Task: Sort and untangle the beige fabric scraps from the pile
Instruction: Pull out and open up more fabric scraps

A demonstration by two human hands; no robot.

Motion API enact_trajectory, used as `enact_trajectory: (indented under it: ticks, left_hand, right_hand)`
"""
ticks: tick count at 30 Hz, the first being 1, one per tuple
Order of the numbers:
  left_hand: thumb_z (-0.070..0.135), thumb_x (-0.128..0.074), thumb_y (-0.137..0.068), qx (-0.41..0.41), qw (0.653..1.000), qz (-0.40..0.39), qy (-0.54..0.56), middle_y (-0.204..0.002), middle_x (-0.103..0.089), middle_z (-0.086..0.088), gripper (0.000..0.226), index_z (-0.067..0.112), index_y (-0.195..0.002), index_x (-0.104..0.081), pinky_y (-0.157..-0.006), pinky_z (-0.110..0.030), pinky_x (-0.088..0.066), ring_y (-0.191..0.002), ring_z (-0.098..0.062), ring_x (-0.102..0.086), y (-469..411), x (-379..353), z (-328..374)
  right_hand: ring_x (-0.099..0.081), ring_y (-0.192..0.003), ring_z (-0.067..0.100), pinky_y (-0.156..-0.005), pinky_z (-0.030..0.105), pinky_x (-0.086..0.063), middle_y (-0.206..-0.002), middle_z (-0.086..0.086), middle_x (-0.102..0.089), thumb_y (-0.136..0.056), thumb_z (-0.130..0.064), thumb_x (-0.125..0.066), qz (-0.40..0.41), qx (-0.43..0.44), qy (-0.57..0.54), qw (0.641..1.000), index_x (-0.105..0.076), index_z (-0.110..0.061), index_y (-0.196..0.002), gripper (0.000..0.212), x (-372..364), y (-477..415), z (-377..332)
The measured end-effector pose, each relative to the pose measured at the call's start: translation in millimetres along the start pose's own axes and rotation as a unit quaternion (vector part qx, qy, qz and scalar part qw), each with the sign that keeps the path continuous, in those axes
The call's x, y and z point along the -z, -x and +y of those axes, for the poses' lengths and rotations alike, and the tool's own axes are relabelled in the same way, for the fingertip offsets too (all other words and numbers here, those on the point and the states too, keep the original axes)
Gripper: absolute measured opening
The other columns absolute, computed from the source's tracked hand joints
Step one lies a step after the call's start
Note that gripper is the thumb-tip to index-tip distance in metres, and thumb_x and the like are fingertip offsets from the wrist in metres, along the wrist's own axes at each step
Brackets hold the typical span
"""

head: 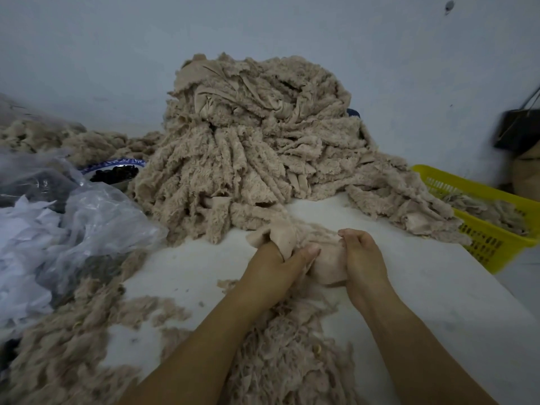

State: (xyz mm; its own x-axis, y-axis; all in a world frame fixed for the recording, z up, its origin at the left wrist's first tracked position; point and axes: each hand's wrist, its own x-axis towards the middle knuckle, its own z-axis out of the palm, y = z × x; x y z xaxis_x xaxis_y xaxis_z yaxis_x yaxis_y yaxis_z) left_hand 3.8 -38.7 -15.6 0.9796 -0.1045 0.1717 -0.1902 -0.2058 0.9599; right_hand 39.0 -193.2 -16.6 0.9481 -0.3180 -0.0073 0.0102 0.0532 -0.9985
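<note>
yellow basket (483, 244) at right, plastic bags (96, 217) and bowl (117, 164) at left.

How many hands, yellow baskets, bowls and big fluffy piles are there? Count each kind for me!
Hands: 2, the left hand and the right hand, both gripping one beige scrap
Yellow basket: 1
Blue-patterned bowl: 1
Tall pile of beige scraps: 1
Total: 5

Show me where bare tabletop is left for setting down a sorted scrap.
Largest free patch: white table right of the right hand, bordered by the yellow basket and the pile. A smaller one lies left of the left hand, toward the plastic bags. Between the forearms, loose fluff crowds the near edge.
</note>
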Motion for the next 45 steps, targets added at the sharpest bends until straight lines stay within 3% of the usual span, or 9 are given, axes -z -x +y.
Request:
enact_trajectory:
  ticks: [7,12,15,19,24,30,37,41,45]
  left_hand:
    - [0.022,-0.052,-0.097,-0.152,0.931,0.000,-0.332,-0.138,-0.058,-0.006,0.039,0.015,-0.134,-0.059,-0.108,-0.031,-0.038,-0.134,-0.022,-0.046,-4,-6,-6]
    - [0.046,-0.043,-0.087,-0.162,0.962,-0.037,-0.219,-0.118,-0.061,0.015,0.036,0.035,-0.116,-0.060,-0.097,-0.003,-0.031,-0.113,0.022,-0.042,4,-7,3]
    - [0.057,-0.037,-0.093,-0.077,0.994,0.069,-0.023,-0.088,-0.065,0.021,0.038,0.029,-0.084,-0.061,-0.070,-0.007,-0.044,-0.083,0.017,-0.057,2,-1,11]
    - [0.029,-0.052,-0.103,0.031,0.970,0.130,0.202,-0.103,-0.076,0.000,0.020,0.030,-0.099,-0.071,-0.094,-0.038,-0.054,-0.106,-0.020,-0.069,-4,8,4]
    - [0.029,-0.051,-0.103,-0.033,0.997,0.067,0.008,-0.081,-0.069,0.024,0.034,0.047,-0.078,-0.066,-0.066,-0.010,-0.046,-0.076,0.003,-0.064,2,3,6]
    - [0.034,-0.048,-0.104,-0.087,0.991,0.018,-0.100,-0.082,-0.063,0.030,0.026,0.048,-0.084,-0.060,-0.066,-0.009,-0.039,-0.078,0.014,-0.056,5,-3,4]
    - [0.038,-0.053,-0.101,0.097,0.938,0.245,0.225,-0.110,-0.074,-0.007,0.021,0.024,-0.104,-0.069,-0.084,-0.040,-0.058,-0.095,-0.023,-0.072,-12,21,5]
    - [0.034,-0.055,-0.100,0.144,0.872,0.224,0.410,-0.092,-0.078,0.008,0.017,0.026,-0.110,-0.066,-0.059,-0.027,-0.059,-0.080,-0.009,-0.075,-14,33,3]
    - [0.033,-0.050,-0.102,0.141,0.806,0.194,0.541,-0.086,-0.078,-0.002,0.024,0.018,-0.106,-0.068,-0.068,-0.040,-0.063,-0.072,-0.016,-0.075,-18,34,6]
  right_hand:
    - [-0.057,-0.083,-0.003,-0.068,0.005,-0.043,-0.094,-0.004,-0.056,-0.098,-0.039,-0.055,-0.144,0.150,0.121,0.971,-0.062,-0.018,-0.091,0.023,-15,23,-4]
    - [-0.052,-0.082,-0.010,-0.071,0.003,-0.039,-0.102,-0.002,-0.050,-0.100,-0.017,-0.055,-0.142,0.215,0.187,0.948,-0.053,-0.026,-0.082,0.020,-8,22,-8]
    - [-0.052,-0.083,0.000,-0.071,0.008,-0.040,-0.101,0.000,-0.049,-0.100,-0.015,-0.053,-0.145,0.218,0.208,0.943,-0.050,-0.021,-0.081,0.020,-7,21,-7]
    - [-0.053,-0.080,0.006,-0.072,0.018,-0.043,-0.100,0.001,-0.049,-0.098,-0.017,-0.056,-0.190,0.204,0.219,0.935,-0.052,-0.015,-0.082,0.017,-11,24,-1]
    - [-0.062,-0.088,-0.013,-0.071,0.007,-0.047,-0.104,-0.020,-0.066,-0.073,-0.079,-0.048,-0.239,0.063,0.070,0.966,-0.061,-0.042,-0.104,0.050,-11,32,-8]
    - [-0.071,-0.076,0.011,-0.072,0.031,-0.053,-0.077,-0.003,-0.075,-0.105,-0.038,-0.042,-0.071,-0.019,-0.076,0.994,-0.070,-0.023,-0.082,0.040,-10,18,-11]
    - [-0.052,-0.054,0.010,-0.065,0.031,-0.044,-0.054,-0.008,-0.057,-0.106,-0.044,-0.036,-0.020,0.010,-0.012,1.000,-0.055,-0.016,-0.073,0.047,11,2,-9]
    - [-0.050,-0.112,0.010,-0.092,0.026,-0.042,-0.124,-0.005,-0.051,-0.094,-0.044,-0.055,-0.146,0.104,0.323,0.929,-0.057,-0.021,-0.122,0.036,6,2,5]
    - [-0.018,-0.130,-0.011,-0.097,0.007,-0.020,-0.139,-0.025,-0.028,-0.078,-0.075,-0.053,-0.282,0.191,0.311,0.887,-0.044,-0.037,-0.141,0.074,-7,20,4]
